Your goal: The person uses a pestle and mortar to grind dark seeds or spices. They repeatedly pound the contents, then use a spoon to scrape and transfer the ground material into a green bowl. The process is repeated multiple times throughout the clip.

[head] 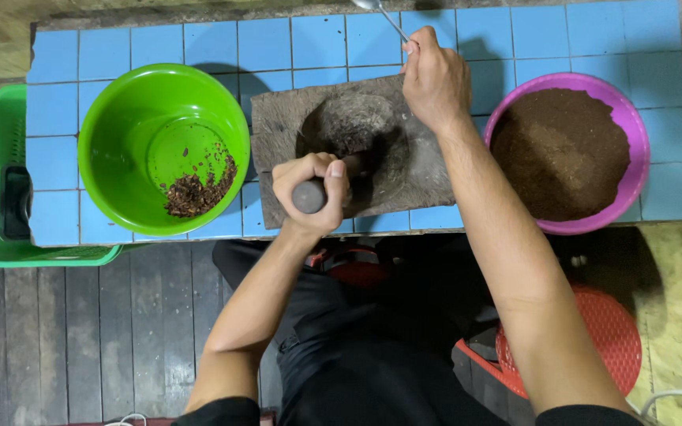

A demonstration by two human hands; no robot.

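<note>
A dark stone mortar slab (pixel 278 118) lies in the middle of a blue-tiled counter (pixel 317 39), with a round hollow holding dark ground matter (pixel 353 122). My left hand (pixel 312 189) is shut on a grey pestle whose end points toward me at the slab's near edge. My right hand (pixel 434 75) rests on the slab's far right corner and pinches the handle of a metal spoon (pixel 380 9) that points away from me.
A green bowl (pixel 120 118) on the left holds some dried reddish-brown bits (pixel 199 189). A purple bowl (pixel 629 110) on the right is full of brown powder. A green crate (pixel 5 173) hangs off the left edge. A red stool (pixel 609 331) stands below.
</note>
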